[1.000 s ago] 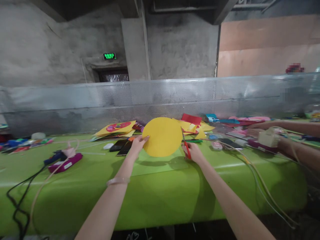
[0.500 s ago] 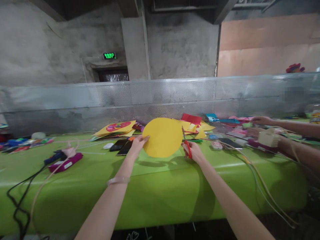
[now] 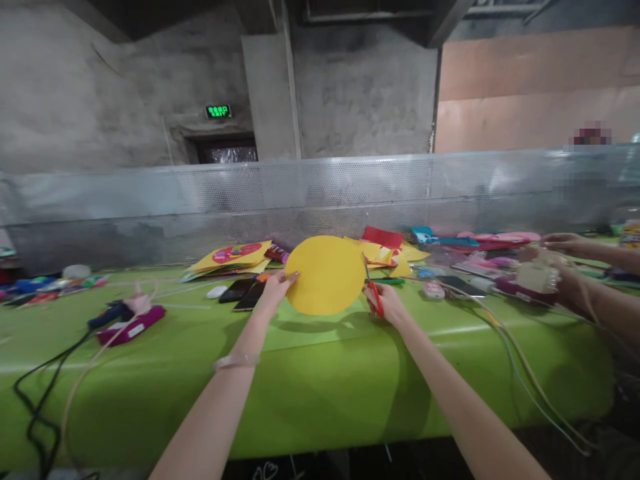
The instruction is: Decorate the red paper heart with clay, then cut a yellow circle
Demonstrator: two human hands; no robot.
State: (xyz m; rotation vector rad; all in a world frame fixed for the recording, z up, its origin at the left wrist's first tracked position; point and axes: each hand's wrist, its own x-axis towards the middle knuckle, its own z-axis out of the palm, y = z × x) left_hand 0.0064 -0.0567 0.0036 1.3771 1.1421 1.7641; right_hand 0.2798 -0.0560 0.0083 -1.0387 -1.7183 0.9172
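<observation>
A round sheet of yellow paper [image 3: 326, 275] is held up above the green table. My left hand [image 3: 280, 287] pinches its left edge between thumb and fingers. In my right hand [image 3: 387, 303] is a pair of red-handled scissors [image 3: 379, 299], fingers closed round the handles. The blades point up along the paper's right edge; whether they touch it I cannot tell. Beneath the paper, a light green sheet [image 3: 295, 333] lies on the table, with the paper's shadow on it. Two dark phones [image 3: 236, 291] and a white oval object [image 3: 217, 292] lie left of my left hand.
The green table [image 3: 320, 393] holds a stack of yellow paper [image 3: 230, 257], red paper [image 3: 383, 236], and purple power strips [image 3: 131, 328] with trailing cables. At the right, another person's hands [image 3: 563, 243] work above pink and blue pieces. A perforated metal barrier [image 3: 320, 190] runs behind.
My hands, the yellow paper and the scissors stay nearly still. The other person's hands at the right have shifted right.
</observation>
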